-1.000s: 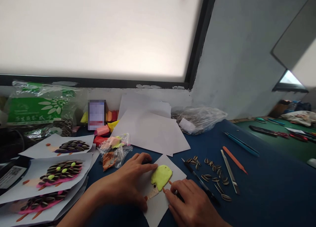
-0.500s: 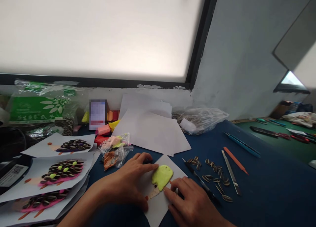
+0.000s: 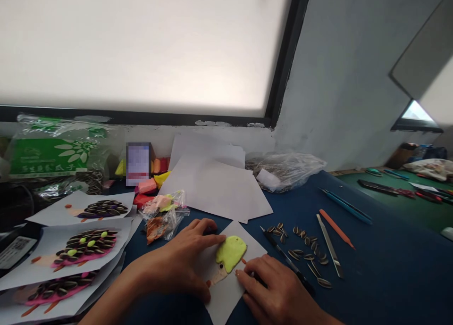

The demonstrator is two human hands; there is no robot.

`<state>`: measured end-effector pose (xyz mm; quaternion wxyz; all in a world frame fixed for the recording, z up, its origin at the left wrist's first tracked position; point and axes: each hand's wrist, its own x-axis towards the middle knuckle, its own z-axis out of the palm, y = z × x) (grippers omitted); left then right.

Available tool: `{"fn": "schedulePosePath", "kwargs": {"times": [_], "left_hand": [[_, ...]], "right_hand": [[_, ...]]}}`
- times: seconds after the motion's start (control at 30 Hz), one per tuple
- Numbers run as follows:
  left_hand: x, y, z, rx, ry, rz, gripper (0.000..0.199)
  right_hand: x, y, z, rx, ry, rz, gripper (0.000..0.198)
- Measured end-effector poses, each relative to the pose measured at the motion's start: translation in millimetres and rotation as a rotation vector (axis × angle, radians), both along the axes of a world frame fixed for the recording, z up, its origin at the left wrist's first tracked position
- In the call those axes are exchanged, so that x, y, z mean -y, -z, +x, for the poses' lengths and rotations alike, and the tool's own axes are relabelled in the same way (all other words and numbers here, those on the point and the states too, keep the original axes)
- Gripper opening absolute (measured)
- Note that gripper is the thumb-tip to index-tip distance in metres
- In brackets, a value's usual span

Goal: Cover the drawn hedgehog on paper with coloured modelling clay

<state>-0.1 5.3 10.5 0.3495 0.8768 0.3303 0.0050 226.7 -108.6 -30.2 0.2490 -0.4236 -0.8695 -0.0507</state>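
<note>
A flat yellow-green clay shape (image 3: 231, 255) with a pale clay snout, a black dot eye and a brown nose tip lies on a sheet of white paper (image 3: 222, 306). A thin orange clay strip (image 3: 244, 261) sticks out from its right edge. My left hand (image 3: 191, 254) rests open on the paper, index fingertip at the clay's upper left edge and thumb down by the snout. My right hand (image 3: 269, 287) is just right of the clay, its fingers drawn together over the paper. Whatever is between its fingertips is too small to make out.
Right of the paper lie a pen (image 3: 279, 249), loose sunflower seeds (image 3: 311, 245), a metal blade tool (image 3: 330, 245), an orange tool (image 3: 336, 228) and blue tweezers (image 3: 347, 206). Finished seed-covered pictures (image 3: 88, 245) stack left. Clay packets (image 3: 159, 221) and blank sheets (image 3: 219, 188) sit behind.
My right hand has drawn back slightly from the yellow-green clay, so the orange strip at its edge now shows. My left hand stays in place on the paper.
</note>
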Motion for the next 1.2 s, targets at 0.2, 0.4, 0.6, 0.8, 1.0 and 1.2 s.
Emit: {"fn": "schedulePosePath", "kwargs": {"times": [0.2, 0.4, 0.6, 0.8, 1.0, 1.2], "left_hand": [[2.0, -2.2, 0.2, -0.007, -0.014, -0.019, 0.093], [1.6, -2.7, 1.4, -0.008, -0.005, -0.012, 0.092], [1.6, -0.5, 0.7, 0.003, -0.013, -0.009, 0.093], [1.2, -0.8, -1.6, 0.023, 0.002, -0.008, 0.090], [8.7, -8.2, 9.2, 0.161, -0.130, -0.019, 0.067], [31.9, -18.4, 30.0, 0.185, -0.102, -0.095, 0.034]], "right_hand": [[-1.9, -0.3, -1.7, 0.001, -0.001, -0.012, 0.028], [-2.9, -1.8, -3.8, 0.008, -0.001, -0.041, 0.026], [-1.3, -3.4, -1.1, -0.074, -0.013, -0.075, 0.023], [0.1, -6.1, -0.9, -0.172, -0.018, -0.160, 0.023], [-2.4, -14.6, -0.5, -0.600, 0.075, -0.516, 0.016], [-2.3, -27.3, -7.9, -0.922, 0.139, -0.897, 0.006]]}}
